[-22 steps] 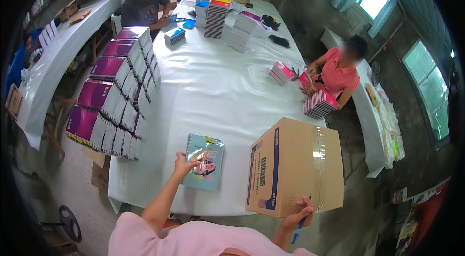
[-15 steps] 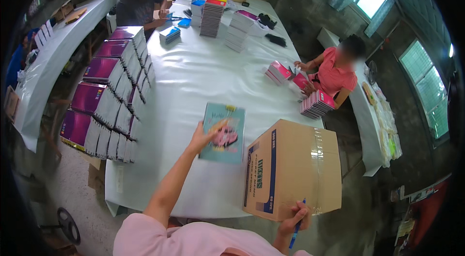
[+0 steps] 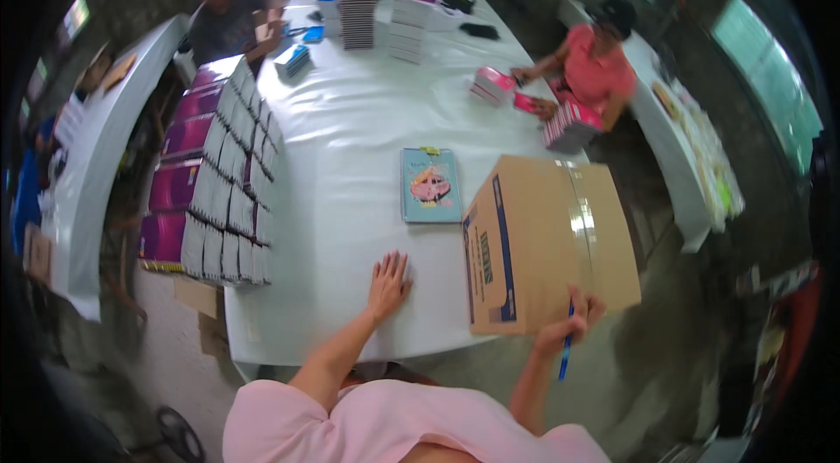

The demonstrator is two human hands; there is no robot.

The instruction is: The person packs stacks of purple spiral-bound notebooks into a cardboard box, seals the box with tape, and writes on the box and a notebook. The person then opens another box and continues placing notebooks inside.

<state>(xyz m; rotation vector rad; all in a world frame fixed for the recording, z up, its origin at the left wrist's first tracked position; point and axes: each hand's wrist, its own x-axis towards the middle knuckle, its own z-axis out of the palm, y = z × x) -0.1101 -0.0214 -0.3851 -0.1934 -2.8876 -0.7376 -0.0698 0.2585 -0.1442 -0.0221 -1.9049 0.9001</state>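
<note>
My left hand (image 3: 388,286) lies flat on the white-covered table (image 3: 332,227), fingers stretched out and nothing in it. Beyond its fingertips rests a teal notebook (image 3: 430,200) with a pink picture on its cover. The notebook lies just left of a taped brown cardboard box (image 3: 547,227), which stands at the table's near right. By the near edge of that box, my right hand (image 3: 560,332) is closed around a blue pen (image 3: 564,361), which points downward.
Tall stacks of purple-covered notebooks (image 3: 206,174) stand along the left edge. One person (image 3: 232,25) sits far left, another (image 3: 595,69) at the right beside pink notebook stacks (image 3: 570,128). More book stacks (image 3: 359,17) stand at the far end.
My left hand has let go of the teal notebook and come back nearer to me. The notebook now lies beside the box. My right hand still holds the pen; the view has shifted.
</note>
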